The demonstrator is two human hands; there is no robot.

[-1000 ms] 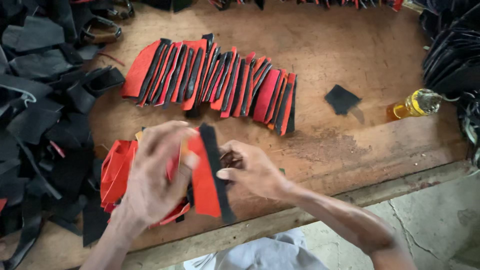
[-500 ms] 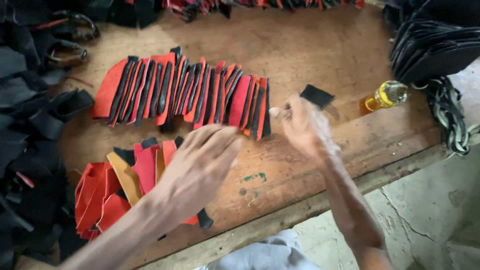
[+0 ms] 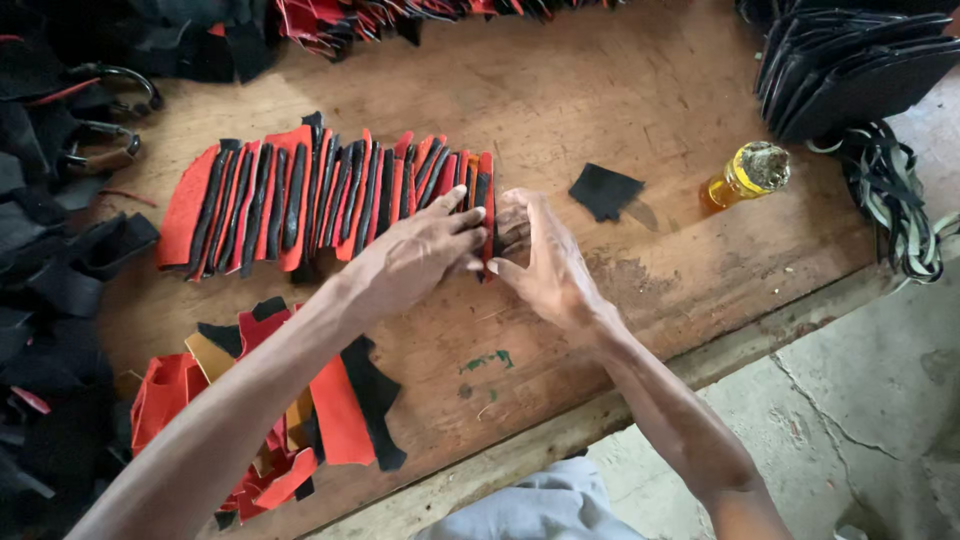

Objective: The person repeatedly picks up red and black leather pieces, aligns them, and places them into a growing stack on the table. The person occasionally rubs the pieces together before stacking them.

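Your left hand (image 3: 415,255) and right hand (image 3: 545,262) pressed with flat, loose grips on the last red-and-black piece (image 3: 486,205), at the right end of the overlapped row (image 3: 300,195) on the bench (image 3: 620,110); laying seemed underway; next piece probably comes from the loose pile (image 3: 270,410).

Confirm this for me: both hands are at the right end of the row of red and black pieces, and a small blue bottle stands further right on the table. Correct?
Not quite. The bottle is yellow, not blue, as the head view shows. The rest holds: the left hand and right hand are at the right end of the row on the table.
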